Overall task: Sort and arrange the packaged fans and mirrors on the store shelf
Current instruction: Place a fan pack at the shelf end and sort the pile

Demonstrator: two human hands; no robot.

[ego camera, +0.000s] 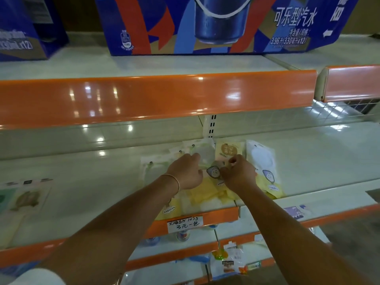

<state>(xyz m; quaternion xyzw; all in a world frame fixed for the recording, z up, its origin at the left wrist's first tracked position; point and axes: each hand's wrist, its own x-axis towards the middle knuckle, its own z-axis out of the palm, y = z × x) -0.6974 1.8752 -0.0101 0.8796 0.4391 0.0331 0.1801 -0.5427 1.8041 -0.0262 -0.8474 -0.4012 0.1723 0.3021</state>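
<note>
Several packaged fans lie in a loose heap on the middle shelf (82,171). My left hand (188,171) reaches over the pale green and white packets (150,167), fingers stretched onto a clear packet (203,155). My right hand (239,172) is curled, pinching the lower edge of a beige fan packet (227,150). A small dark round fan or mirror (213,171) lies between my hands. A white and yellow packet (265,167) lies to the right, and yellow packets (203,192) sit under my wrists.
The orange front edge (156,97) of the upper shelf hangs over the work area, with blue soda cartons (205,25) above. Flat packets (24,197) lie at the left of the shelf. A handwritten price tag (185,223) hangs on the shelf edge; lower shelves hold bottles and bags.
</note>
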